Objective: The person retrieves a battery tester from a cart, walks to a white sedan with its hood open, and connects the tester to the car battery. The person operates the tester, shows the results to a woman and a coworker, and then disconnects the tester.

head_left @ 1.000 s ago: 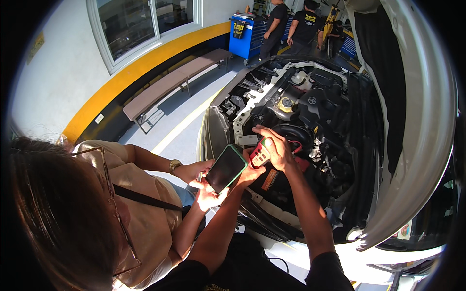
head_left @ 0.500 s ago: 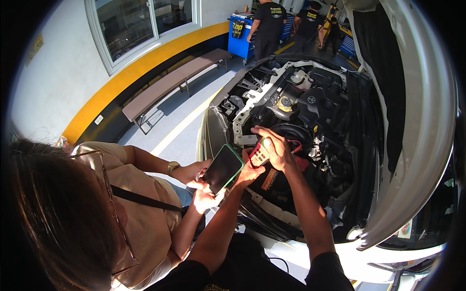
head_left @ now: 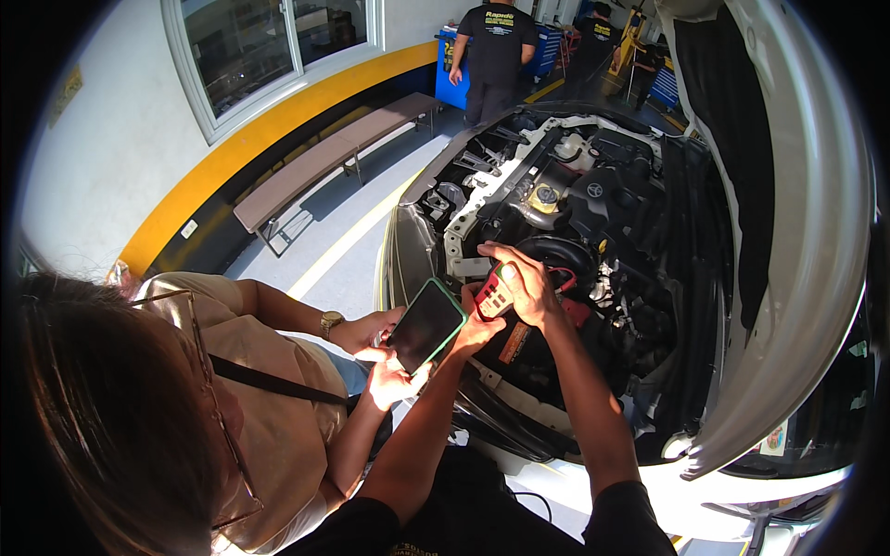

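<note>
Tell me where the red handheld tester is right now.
In the head view, the red handheld tester sits mid-frame over the open engine bay, held between the left hand and right hand, just right of a bystander's green-cased phone.

Workshop bay beside an open-bonnet car

A long bench [head_left: 324, 167] stands under a window [head_left: 269, 46] along the yellow-striped wall [head_left: 222, 167]; 2 people in black [head_left: 496, 51] stand by blue tool cabinets [head_left: 547, 46].

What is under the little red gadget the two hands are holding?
Under the red gadget sits the open engine bay: a black round cover and hoses. The left hand and right hand cover what lies right beneath it.
</note>
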Demonstrator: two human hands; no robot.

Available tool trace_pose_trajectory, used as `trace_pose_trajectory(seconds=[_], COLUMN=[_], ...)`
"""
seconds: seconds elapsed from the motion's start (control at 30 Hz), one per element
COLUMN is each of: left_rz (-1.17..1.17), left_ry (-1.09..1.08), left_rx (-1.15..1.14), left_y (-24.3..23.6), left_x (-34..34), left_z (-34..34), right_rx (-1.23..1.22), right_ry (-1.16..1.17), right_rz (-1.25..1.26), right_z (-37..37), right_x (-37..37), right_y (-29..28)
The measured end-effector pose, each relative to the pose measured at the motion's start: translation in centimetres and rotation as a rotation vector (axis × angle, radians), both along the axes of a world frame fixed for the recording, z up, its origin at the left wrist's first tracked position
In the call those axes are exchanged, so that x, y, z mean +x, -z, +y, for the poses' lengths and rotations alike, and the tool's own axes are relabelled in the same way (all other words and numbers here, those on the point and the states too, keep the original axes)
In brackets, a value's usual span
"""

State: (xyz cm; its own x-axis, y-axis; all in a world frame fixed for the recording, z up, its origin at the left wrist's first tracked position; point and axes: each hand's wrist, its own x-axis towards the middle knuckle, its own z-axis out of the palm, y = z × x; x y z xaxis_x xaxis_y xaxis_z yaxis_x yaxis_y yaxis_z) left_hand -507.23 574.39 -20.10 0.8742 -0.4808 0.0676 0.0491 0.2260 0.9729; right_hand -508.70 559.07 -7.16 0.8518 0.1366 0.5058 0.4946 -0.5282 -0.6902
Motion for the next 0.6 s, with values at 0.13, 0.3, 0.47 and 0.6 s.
trace_pose_trajectory(seconds=[0.13, 0.3, 0.47, 0.6], left_rz=[-0.047, -0.038, -0.053, -0.046], left_ry=[-0.032, -0.051, -0.053, -0.058], left_rx=[0.025, -0.01, -0.043, -0.038], left_y=[0.5, 2.2, 1.3, 1.8], left_x=[0.0, 0.6, 0.1, 0.4], left_z=[-0.1, -0.2, -0.8, -0.3], right_rx=[0.005, 0.011, 0.034, 0.072], right_ry=[0.004, -0.025, -0.019, -0.042], right_rz=[0.01, 0.007, 0.016, 0.007], right_z=[0.0, 0.3, -0.4, 0.1], right_x=[-0.1, 0.2, -0.2, 0.1], right_y=[-0.1, -0.2, 0.2, 0.0])
